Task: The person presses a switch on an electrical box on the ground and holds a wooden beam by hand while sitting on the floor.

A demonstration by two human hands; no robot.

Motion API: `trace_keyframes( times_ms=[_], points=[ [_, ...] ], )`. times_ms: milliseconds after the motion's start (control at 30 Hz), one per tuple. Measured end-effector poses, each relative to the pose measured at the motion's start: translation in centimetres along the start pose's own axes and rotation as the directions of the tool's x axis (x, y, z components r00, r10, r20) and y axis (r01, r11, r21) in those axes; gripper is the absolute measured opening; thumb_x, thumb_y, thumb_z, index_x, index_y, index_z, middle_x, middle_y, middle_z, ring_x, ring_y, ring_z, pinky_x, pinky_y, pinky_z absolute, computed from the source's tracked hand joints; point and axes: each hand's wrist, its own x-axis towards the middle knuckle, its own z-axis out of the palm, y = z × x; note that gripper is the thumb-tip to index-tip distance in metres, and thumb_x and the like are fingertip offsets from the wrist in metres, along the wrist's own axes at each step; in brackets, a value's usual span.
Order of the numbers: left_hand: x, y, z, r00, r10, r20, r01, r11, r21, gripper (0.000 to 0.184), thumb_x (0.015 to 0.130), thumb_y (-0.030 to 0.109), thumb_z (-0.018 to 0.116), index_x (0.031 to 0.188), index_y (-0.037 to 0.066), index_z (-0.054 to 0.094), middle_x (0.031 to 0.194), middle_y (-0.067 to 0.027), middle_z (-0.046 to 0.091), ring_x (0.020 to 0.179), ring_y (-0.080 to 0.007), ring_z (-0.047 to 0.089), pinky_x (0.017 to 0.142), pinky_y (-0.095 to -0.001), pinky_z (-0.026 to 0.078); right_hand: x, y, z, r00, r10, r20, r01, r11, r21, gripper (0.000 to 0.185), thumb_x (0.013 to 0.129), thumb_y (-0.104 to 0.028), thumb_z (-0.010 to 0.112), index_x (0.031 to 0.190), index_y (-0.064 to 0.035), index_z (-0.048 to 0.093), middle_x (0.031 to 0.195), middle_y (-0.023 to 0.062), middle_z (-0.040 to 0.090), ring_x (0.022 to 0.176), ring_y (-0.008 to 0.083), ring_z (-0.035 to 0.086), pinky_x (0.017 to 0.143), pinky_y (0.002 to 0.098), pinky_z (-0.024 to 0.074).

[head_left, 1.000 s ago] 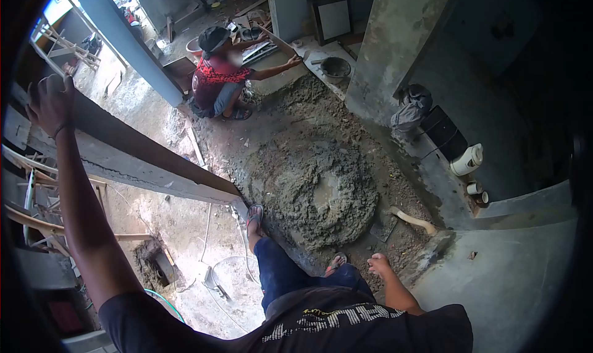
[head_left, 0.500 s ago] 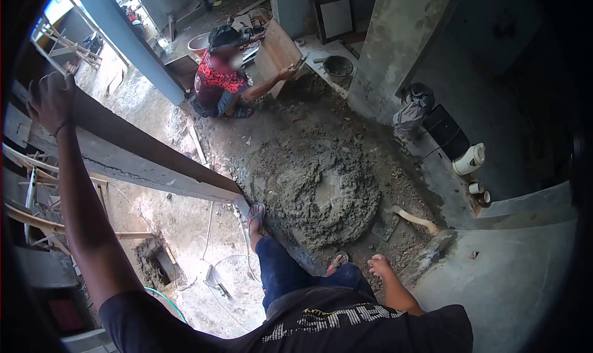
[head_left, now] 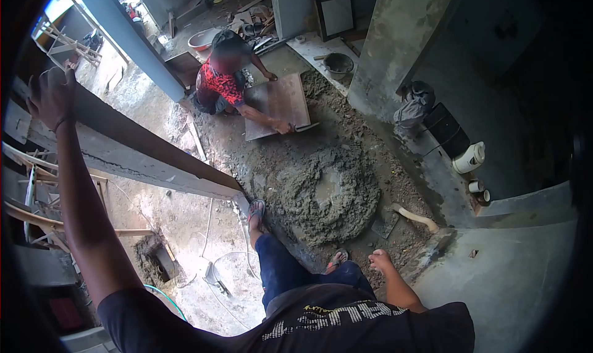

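Well, L hand [head_left: 50, 98] half-open on pillar [head_left: 148, 144], R hand [head_left: 380, 261] curled, grip hidden, can't tell.

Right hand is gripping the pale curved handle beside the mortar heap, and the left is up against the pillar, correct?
No: the head view shows the right hand apart from the pale curved handle; the left hand is indeed up against the pillar.
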Motion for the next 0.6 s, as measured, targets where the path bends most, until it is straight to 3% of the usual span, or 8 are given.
trace_keyframes(
  times_ms=[167,600],
  points=[
    [0.1,0.1,-0.2,0.999,-0.002,0.035,0.001,1.0,0.023,0.035,0.085,0.057,0.052,0.104,0.031,0.065,0.124,0.0088,0.058,0.135,-0.017,0.039,0.108,-0.0508,0.027,0.4,0.2,-0.1,0.998,0.018,0.053,-0.017,0.999,-0.035,0.045,0.085,-0.018,0.067,0.126,-0.0074,0.052,0.1,0.0094,0.064,0.08,0.0232,0.065,0.069,0.04,0.0521],
    [0.1,0.4,-0.3,0.993,-0.025,0.117,0.013,0.995,0.1,0.04,0.086,0.06,0.049,0.115,0.034,0.061,0.13,0.0109,0.054,0.139,-0.017,0.032,0.111,-0.0494,0.022,1.0,1.5,0.5,0.998,-0.025,0.054,0.026,1.0,-0.012,0.048,0.083,-0.021,0.068,0.126,-0.0065,0.052,0.101,0.0095,0.066,0.079,0.0229,0.066,0.065,0.0375,0.051]
  ],
)
